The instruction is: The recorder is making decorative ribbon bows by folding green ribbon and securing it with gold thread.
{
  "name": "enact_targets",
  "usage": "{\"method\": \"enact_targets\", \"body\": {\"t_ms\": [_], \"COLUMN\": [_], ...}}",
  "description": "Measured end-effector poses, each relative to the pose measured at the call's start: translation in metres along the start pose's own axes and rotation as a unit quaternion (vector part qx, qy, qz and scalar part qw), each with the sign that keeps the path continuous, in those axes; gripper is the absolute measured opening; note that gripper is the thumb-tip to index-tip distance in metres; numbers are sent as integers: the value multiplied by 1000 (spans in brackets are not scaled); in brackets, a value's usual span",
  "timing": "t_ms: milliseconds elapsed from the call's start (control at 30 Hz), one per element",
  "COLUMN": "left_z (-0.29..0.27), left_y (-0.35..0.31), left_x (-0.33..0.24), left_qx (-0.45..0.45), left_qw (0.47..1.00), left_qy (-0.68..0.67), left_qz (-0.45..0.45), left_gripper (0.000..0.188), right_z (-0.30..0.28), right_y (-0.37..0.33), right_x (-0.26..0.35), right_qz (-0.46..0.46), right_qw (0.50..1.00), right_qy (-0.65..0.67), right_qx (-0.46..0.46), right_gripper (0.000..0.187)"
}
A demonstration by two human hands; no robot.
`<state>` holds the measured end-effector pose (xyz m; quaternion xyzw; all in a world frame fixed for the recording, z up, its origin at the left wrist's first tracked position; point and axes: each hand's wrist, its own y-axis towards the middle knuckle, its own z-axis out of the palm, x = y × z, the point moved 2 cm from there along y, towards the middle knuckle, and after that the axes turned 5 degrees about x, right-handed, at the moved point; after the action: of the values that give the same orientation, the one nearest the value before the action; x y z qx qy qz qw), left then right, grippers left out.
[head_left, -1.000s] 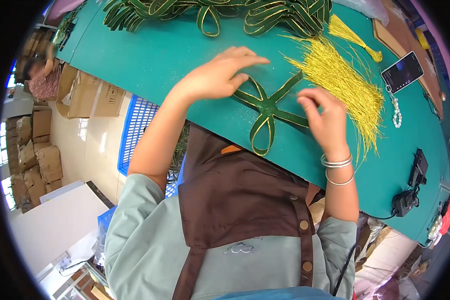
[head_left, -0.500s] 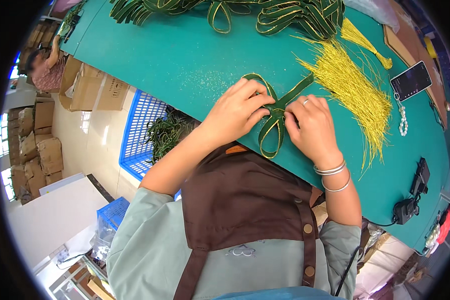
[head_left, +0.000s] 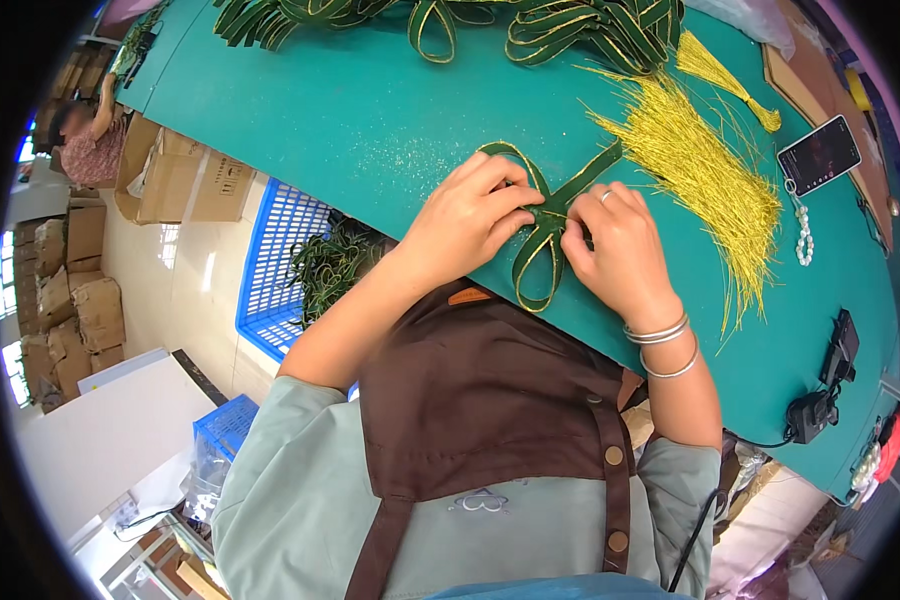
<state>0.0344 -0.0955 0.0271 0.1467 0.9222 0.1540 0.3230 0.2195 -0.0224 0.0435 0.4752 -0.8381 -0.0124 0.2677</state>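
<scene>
A dark green ribbon bow [head_left: 548, 228] with gold edging lies on the green table [head_left: 300, 110], with loops above and below its centre and a tail reaching up and right. My left hand [head_left: 467, 220] is closed, thumb and fingertips pinching the bow's centre from the left. To the right of the centre, my right hand [head_left: 620, 245] is closed too, its thumb against curled fingers. A thin gold strand [head_left: 557, 214] runs from the bow's middle to these fingers. Their tips are partly hidden.
Loose gold strands [head_left: 705, 170] and a tied gold bundle [head_left: 727, 80] lie right of my hands. Green ribbon loops [head_left: 600, 35] are heaped at the far edge. A phone [head_left: 820, 155] and black adapter [head_left: 812, 415] sit at right. A blue basket [head_left: 260, 270] holds ribbon pieces; a person [head_left: 92, 150] is at far left.
My right hand has shifted slightly away from the bow's centre, and a gold strand now shows between them. My left hand keeps its pinch.
</scene>
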Motion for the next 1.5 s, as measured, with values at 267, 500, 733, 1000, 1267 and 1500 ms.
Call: {"method": "enact_targets", "body": {"t_ms": [267,500,733,1000,1267,1500], "left_z": [2,-2,6,-32,-34,-12], "left_y": [0,-2,-6,-2,15,31], "left_x": [0,4,4,-7,-31,-36], "left_qx": [-5,-57,-67,-71,-59,-112], "left_qw": [1000,996,992,997,996,987], "left_qy": [-13,37,54,-14,14,-69], "left_qz": [-1,55,87,35,58,92], "left_gripper": [23,20,18,15,14,22], "right_z": [0,2,5,-27,-25,4], "right_y": [2,8,1,-5,-5,2], "right_x": [2,13,8,-7,6,7], "right_qz": [-7,-37,-32,6,45,135], "right_qw": [1000,999,999,1000,982,953], "right_qy": [-17,-10,-24,-22,182,271], "right_qx": [15,-9,-10,-20,-21,-19], "right_gripper": [8,9,7,6,17,10]}}
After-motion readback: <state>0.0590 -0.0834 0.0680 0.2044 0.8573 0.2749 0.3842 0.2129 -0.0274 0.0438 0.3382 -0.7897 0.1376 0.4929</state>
